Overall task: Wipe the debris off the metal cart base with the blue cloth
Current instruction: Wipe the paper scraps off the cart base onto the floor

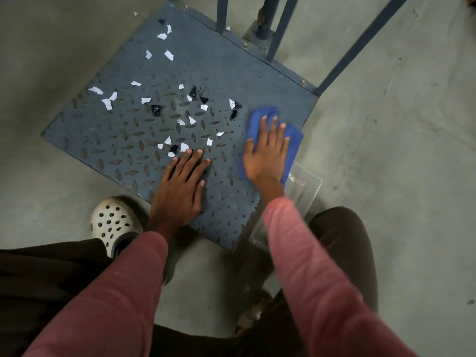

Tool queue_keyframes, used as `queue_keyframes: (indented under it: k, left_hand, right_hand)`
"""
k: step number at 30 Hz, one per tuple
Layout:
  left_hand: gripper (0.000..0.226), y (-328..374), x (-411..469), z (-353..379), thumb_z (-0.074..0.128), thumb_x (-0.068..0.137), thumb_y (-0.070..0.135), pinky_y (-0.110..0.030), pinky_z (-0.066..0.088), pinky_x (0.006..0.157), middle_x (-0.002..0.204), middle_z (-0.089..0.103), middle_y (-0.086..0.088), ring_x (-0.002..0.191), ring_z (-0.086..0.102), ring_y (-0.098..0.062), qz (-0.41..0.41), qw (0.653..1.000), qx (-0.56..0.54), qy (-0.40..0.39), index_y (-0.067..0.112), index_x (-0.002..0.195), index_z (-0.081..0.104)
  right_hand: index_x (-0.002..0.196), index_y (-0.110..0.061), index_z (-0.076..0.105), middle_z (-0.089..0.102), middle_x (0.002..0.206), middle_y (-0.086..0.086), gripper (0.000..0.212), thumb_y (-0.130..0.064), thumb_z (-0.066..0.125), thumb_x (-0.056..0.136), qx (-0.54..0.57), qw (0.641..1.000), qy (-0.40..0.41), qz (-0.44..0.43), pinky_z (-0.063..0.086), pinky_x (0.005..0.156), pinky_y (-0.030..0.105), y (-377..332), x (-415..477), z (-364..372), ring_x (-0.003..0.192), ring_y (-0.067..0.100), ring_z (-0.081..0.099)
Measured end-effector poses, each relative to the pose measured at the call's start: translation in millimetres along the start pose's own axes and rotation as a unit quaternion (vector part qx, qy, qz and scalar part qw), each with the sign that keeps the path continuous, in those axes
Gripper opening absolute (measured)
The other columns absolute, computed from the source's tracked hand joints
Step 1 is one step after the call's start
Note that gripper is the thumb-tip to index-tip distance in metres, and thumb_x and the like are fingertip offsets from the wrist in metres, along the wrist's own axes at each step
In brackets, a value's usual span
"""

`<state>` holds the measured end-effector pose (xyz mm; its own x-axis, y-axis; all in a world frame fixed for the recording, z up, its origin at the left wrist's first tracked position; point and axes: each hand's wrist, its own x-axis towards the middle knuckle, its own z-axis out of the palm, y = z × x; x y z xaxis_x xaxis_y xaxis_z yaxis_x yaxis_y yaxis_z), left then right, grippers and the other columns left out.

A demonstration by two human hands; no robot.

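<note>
The grey-blue metal cart base (pixel 121 140) with a raised tread pattern lies on the floor. Several white paper scraps (pixel 107 103) and black bits (pixel 155 110) are scattered over its middle and far left part. My right hand (pixel 266 153) presses flat, fingers spread, on the blue cloth (pixel 293 140) at the base's right edge. My left hand (pixel 180 186) rests flat on the bare plate near the front corner, fingertips next to a few scraps (pixel 184 146), holding nothing.
A clear plastic tray (pixel 306 186) sits on the concrete floor against the base's right front edge, partly under my right forearm. The cart's upright bars (pixel 283 27) rise at the far side. My white clog (pixel 113 222) stands left of the front corner.
</note>
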<state>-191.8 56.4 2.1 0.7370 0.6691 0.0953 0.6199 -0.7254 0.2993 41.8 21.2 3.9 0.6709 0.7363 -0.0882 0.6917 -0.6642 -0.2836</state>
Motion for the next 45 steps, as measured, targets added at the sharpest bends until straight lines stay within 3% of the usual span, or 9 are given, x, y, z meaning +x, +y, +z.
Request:
queue_keyframes:
  k: [3,6,17,28,32,35,37,42,45]
  left_hand:
    - [0.055,2,0,2,0.039,0.106,0.025,-0.052,0.022,0.128,0.170,0.031,-0.007,0.160,0.022,-0.024,-0.002,1.000,-0.006,0.011,0.014,0.160,0.040]
    - [0.058,12,10,5,0.038,0.104,0.017,-0.054,0.021,0.128,0.171,0.028,-0.013,0.161,0.019,-0.029,0.008,1.000,-0.010,0.018,0.005,0.160,0.037]
    - [0.056,12,72,17,0.032,0.110,0.025,-0.045,0.015,0.131,0.173,0.024,-0.004,0.162,0.014,-0.020,0.052,0.998,-0.022,-0.009,0.011,0.165,0.028]
    - [0.052,12,76,13,0.039,0.109,0.016,-0.045,0.018,0.130,0.170,0.033,-0.001,0.160,0.021,-0.019,0.053,0.997,-0.060,0.014,0.014,0.161,0.038]
    - [0.051,8,76,11,0.038,0.106,0.007,-0.044,0.020,0.130,0.165,0.041,-0.008,0.157,0.031,-0.026,0.052,0.992,-0.113,0.015,0.008,0.156,0.046]
    - [0.052,-7,77,5,0.037,0.103,0.002,-0.044,0.016,0.131,0.164,0.041,-0.014,0.156,0.031,-0.032,0.083,0.984,-0.155,-0.026,0.001,0.155,0.046]
    - [0.054,-13,76,-1,0.037,0.104,0.005,-0.041,0.011,0.131,0.168,0.033,-0.013,0.159,0.024,-0.031,0.108,0.982,-0.139,-0.062,0.003,0.159,0.039]
    - [0.056,-8,59,-4,0.031,0.110,0.021,-0.045,0.015,0.131,0.173,0.023,-0.010,0.161,0.018,-0.027,0.107,0.992,-0.049,-0.053,0.006,0.164,0.028]
    - [0.057,-7,56,-4,0.030,0.109,0.021,-0.046,0.016,0.131,0.173,0.022,-0.009,0.162,0.017,-0.024,0.099,0.994,-0.026,-0.045,0.007,0.164,0.027]
  right_hand:
    - [0.163,-0.022,0.005,-0.001,0.171,0.005,0.066,-0.045,0.027,0.106,-0.006,0.997,-0.012,-0.077,0.003,0.128,0.047,-15,-92,7,0.158,0.026,-0.007]
    - [0.163,-0.023,0.007,0.003,0.171,0.002,0.066,-0.045,0.031,0.105,-0.015,0.996,-0.015,-0.089,0.008,0.128,0.047,3,-125,5,0.158,0.022,-0.006]
    - [0.161,-0.019,0.022,0.018,0.169,0.008,0.065,-0.045,0.031,0.102,0.025,0.998,0.052,-0.025,0.009,0.125,0.055,50,53,-4,0.157,0.031,0.010]
    - [0.160,-0.018,0.026,0.022,0.168,0.008,0.065,-0.046,0.036,0.103,0.040,0.997,0.055,-0.040,0.010,0.125,0.056,40,16,0,0.157,0.032,0.011]
    - [0.161,-0.019,0.022,0.015,0.170,0.005,0.065,-0.041,0.042,0.103,0.052,0.991,0.000,-0.127,0.009,0.126,0.055,13,-102,4,0.158,0.027,0.002]
    - [0.161,-0.019,0.023,0.012,0.170,0.003,0.069,-0.034,0.049,0.100,0.048,0.955,-0.098,-0.278,0.014,0.125,0.053,16,-191,-7,0.158,0.024,0.001]
    - [0.162,-0.020,0.022,0.012,0.170,0.002,0.068,-0.032,0.047,0.100,0.013,0.932,-0.113,-0.343,0.014,0.126,0.051,35,-202,-12,0.158,0.023,0.002]
    - [0.162,-0.022,0.019,0.012,0.171,0.001,0.058,-0.030,0.037,0.107,0.054,0.974,-0.076,-0.209,0.015,0.125,0.054,74,-109,-22,0.158,0.022,0.001]
    - [0.162,-0.021,0.022,0.014,0.170,0.003,0.063,-0.029,0.039,0.101,0.034,0.987,-0.041,-0.150,0.009,0.126,0.055,41,-79,-14,0.158,0.027,0.004]
